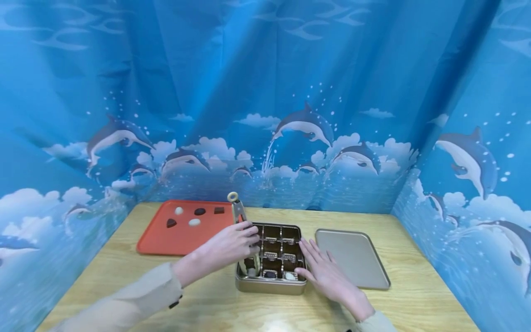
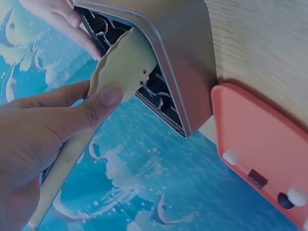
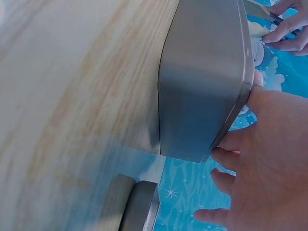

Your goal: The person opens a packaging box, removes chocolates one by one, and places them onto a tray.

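My left hand (image 1: 236,242) grips a pair of tongs (image 2: 122,67) with broad cream ends and a ring at the top. The tong ends reach down into the front left compartment of a metal tin (image 1: 269,287) with a divided inside. A pale piece (image 1: 251,272) shows between the ends, though I cannot tell whether they pinch it. A dark chocolate (image 1: 270,275) sits in the front middle compartment and a white chocolate (image 1: 290,276) in the front right one. Along the tin's right rim, my right hand (image 1: 325,274) rests with its fingers extended.
Behind and left of the tin lies a red tray (image 1: 157,240) bearing several white and dark chocolates, among them a brown square one (image 1: 219,210). The tin's flat lid (image 1: 352,258) lies to the right. A blue dolphin curtain (image 1: 265,92) surrounds the wooden table (image 1: 215,309).
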`<state>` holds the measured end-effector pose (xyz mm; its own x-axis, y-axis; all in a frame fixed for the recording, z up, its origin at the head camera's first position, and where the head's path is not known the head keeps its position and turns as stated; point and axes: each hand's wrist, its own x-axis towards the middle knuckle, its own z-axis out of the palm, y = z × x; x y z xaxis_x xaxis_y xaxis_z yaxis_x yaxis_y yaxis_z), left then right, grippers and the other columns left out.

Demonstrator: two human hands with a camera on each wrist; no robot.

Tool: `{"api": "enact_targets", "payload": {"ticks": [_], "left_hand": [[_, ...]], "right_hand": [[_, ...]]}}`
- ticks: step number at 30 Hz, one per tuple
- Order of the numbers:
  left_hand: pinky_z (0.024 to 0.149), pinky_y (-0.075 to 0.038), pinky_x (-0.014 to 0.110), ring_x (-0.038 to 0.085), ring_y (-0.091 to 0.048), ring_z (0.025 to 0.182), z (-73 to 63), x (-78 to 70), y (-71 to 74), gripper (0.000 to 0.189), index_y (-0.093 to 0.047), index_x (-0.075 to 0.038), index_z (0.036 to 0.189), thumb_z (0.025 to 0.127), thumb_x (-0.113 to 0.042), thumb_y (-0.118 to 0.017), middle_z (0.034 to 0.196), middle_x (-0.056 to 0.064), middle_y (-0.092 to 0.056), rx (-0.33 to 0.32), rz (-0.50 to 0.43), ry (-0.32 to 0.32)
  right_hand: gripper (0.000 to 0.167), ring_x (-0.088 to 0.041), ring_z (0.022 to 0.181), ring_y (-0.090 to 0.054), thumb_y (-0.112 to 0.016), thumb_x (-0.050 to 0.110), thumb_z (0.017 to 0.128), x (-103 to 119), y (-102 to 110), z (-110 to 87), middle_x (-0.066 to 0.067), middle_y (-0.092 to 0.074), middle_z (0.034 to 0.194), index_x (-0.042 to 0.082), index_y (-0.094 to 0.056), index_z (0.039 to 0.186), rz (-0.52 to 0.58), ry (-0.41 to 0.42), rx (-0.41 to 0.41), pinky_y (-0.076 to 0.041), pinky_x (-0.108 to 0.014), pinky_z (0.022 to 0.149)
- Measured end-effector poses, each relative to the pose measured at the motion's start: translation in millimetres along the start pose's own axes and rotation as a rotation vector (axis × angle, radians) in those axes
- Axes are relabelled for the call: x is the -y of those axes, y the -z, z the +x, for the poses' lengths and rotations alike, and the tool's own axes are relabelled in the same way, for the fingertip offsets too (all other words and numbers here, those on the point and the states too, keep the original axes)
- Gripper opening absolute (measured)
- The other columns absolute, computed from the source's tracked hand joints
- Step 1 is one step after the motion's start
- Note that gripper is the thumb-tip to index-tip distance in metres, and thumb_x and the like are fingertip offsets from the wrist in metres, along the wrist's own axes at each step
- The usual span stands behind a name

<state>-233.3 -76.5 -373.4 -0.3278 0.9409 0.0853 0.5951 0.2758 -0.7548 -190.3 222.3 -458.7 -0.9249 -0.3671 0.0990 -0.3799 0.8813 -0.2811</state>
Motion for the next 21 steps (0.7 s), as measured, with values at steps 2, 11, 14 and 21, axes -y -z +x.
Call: {"api": "enact_targets", "payload": {"ticks": [2, 11, 14, 21], "left_hand": [[0.106, -0.042, 0.033, 0.014, -0.056, 0.114, -5.7, 1.6, -2.1, 0.039, -0.073, -0.038, 0.115, 0.081, -0.024, -0.085, 0.118, -0.013, -0.069, -0.013, -0.038, 0.026], [0.099, -0.046, 0.038, 0.017, -0.057, 0.105, -30.5, 12.3, -9.1, 0.046, -0.074, -0.033, 0.119, 0.075, -0.033, -0.088, 0.107, -0.009, -0.071, -0.108, -0.19, 0.186], [0.096, -0.047, 0.039, 0.018, -0.057, 0.102, -39.1, 11.9, -13.1, 0.052, -0.074, -0.033, 0.12, 0.07, -0.04, -0.089, 0.103, -0.008, -0.07, -0.138, -0.249, 0.244], [0.091, -0.051, 0.043, 0.021, -0.061, 0.104, -61.1, 1.9, -26.4, 0.058, -0.075, -0.027, 0.119, 0.065, -0.044, -0.087, 0.105, -0.005, -0.07, -0.207, -0.417, 0.384]], "right_hand": [[0.075, -0.033, 0.153, -0.013, -0.044, 0.049, 0.105, 0.0, -0.3, 0.0, -0.009, -0.012, 0.166, 0.005, -0.02, 0.161, 0.003, 0.002, -0.001, -0.012, -0.064, 0.118], [0.074, -0.037, 0.152, -0.017, -0.047, 0.046, 0.105, -0.4, -1.2, -0.9, -0.011, -0.017, 0.166, 0.003, -0.024, 0.16, 0.011, 0.014, -0.036, -0.014, -0.066, 0.117], [0.074, -0.038, 0.152, -0.017, -0.047, 0.046, 0.105, -0.4, -0.9, -1.1, -0.011, -0.017, 0.166, 0.002, -0.024, 0.159, 0.007, 0.018, -0.041, -0.015, -0.066, 0.117], [0.075, -0.037, 0.153, -0.016, -0.045, 0.049, 0.105, 0.0, -0.6, -0.3, -0.01, -0.016, 0.166, 0.003, -0.023, 0.16, 0.011, 0.021, -0.025, -0.015, -0.066, 0.117]]}}
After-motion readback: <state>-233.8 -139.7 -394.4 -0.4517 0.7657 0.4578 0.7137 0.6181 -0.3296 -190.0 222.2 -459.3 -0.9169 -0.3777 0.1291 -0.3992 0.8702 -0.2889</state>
